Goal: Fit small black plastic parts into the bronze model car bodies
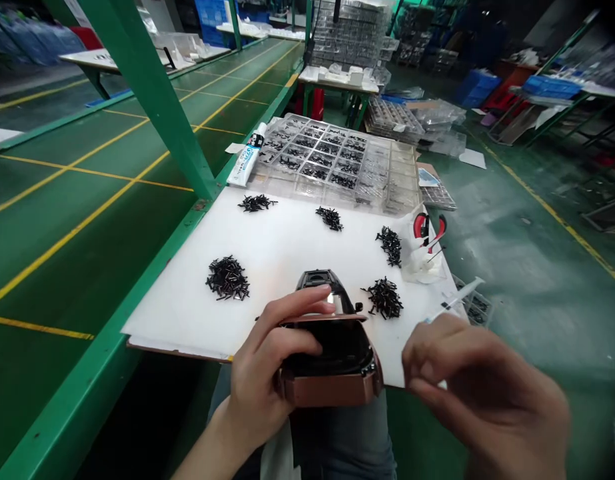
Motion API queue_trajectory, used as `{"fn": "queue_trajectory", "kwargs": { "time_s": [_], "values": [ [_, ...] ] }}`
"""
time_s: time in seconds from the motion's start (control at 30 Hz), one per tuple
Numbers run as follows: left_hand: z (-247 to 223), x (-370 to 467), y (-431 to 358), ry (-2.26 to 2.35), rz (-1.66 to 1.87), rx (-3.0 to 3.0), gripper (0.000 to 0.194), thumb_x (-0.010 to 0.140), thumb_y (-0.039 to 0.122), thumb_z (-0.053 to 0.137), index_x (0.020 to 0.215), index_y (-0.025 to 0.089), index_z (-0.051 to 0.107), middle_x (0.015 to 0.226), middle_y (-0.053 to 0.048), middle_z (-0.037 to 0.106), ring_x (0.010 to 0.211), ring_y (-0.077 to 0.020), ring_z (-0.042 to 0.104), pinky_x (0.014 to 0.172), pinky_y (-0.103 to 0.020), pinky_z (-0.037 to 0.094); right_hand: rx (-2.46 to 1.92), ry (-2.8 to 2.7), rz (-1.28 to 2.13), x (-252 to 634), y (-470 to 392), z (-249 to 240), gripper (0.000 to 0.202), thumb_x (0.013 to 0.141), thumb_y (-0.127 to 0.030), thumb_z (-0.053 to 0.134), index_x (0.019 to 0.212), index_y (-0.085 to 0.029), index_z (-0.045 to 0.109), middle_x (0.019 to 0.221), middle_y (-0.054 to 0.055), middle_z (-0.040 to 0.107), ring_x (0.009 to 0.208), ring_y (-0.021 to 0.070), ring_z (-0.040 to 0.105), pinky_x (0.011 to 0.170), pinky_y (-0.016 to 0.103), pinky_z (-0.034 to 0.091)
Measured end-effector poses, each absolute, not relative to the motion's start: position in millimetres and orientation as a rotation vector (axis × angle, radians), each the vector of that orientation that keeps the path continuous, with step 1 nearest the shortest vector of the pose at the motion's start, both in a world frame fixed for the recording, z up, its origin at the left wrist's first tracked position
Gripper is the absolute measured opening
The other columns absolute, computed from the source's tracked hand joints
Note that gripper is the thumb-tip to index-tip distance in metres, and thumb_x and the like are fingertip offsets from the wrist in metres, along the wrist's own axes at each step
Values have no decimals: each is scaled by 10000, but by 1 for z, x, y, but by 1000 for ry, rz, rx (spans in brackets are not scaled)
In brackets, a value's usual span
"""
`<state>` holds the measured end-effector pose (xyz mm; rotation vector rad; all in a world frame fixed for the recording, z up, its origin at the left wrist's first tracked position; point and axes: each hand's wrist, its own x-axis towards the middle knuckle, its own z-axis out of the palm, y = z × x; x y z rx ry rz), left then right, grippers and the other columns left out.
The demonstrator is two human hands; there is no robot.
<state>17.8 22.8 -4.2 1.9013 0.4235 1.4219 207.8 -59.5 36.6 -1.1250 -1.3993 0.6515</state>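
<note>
Green belt (52, 247) runs left of a white board (180, 273). At the board's near edge is a car (332, 387), the left hand (267, 350) closed on its side, 1 finger inside the opening. Beside it, the right hand (480, 380) has its fingertips pinched nearly together (whether they hold the white stick (462, 295) behind, I cannot tell). Beyond lie 5 heaps (227, 278) of black parts, then a clear tray (312, 189), many cells holding similar parts, and a tube (247, 160).

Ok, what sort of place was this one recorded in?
Likely a factory assembly workshop: piles of small black parts lie on a white worktop, a compartment tray behind them holds similar pieces, and stacked clear trays stand beyond.
</note>
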Motion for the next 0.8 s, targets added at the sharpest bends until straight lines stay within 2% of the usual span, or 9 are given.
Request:
{"fn": "queue_trajectory", "kwargs": {
  "time_s": [0.1,0.23,0.37,0.57,0.8],
  "values": [
    [-4,15,20,428,1394,1998,64,995,149,566,939,143,598,1268,-104,639,1097,-179,663,995,-326,577,-1163,-1500,771,213,-75,34,165,897,-92,674,970,-233,628,811,1,651,744,157,638,653,275,520],
    [-4,18,16,327,1336,2131,52,945,149,662,951,109,629,1238,-135,665,1123,-188,660,1143,-389,458,-1256,-1521,812,215,-86,31,166,904,-130,687,990,-255,621,812,-10,664,750,155,648,691,267,531],
    [-5,23,12,308,1252,2174,47,984,182,609,961,147,630,1233,-102,683,1091,-147,673,1137,-347,446,-1344,-1522,841,217,-96,32,138,915,-151,684,974,-252,610,799,-9,656,736,152,642,666,255,519],
    [-2,27,12,308,1145,2113,227,942,7,545,990,215,623,1269,-19,686,1060,-110,682,1157,-271,393,-1424,-1559,843,219,-104,34,129,940,-150,651,966,-261,590,806,-31,644,755,124,628,693,222,502],
    [3,26,15,267,1074,2073,191,954,22,548,991,201,605,1246,-28,693,1107,-115,665,1157,-285,371,-1484,-1686,818,224,-103,40,131,941,-171,650,988,-269,577,821,-54,637,740,96,625,695,194,481]
  ]
}}
